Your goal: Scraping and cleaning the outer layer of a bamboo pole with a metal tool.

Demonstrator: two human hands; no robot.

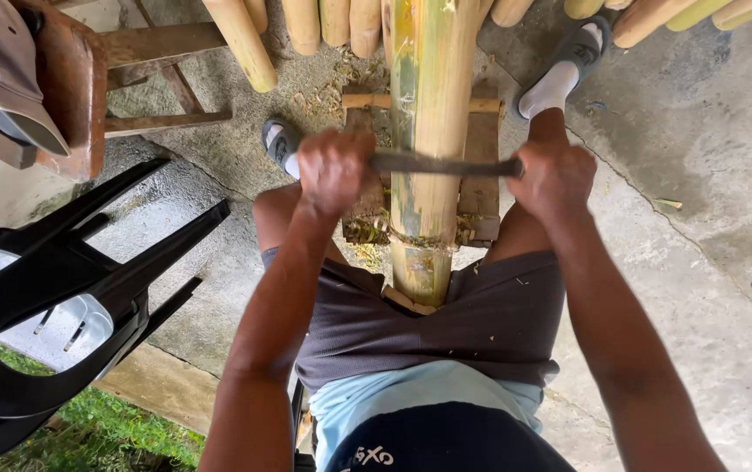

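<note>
A thick bamboo pole (428, 131), yellow with green streaks, runs away from me between my knees, resting on a low wooden frame (481, 188). A dark metal drawknife blade (446, 164) lies flat across the pole. My left hand (332, 170) is closed on the blade's left end. Gripping its right end is my right hand (555, 179). Both fists sit level, one on each side of the pole. Bamboo shavings (323, 96) lie on the concrete around the frame.
Several peeled bamboo poles (306, 26) lean across the top. A black plastic chair (52, 297) lies tipped at left, beneath a wooden bench (131, 52). My feet in sandals and white socks (560, 74) flank the pole. Grass edges the slab at bottom left.
</note>
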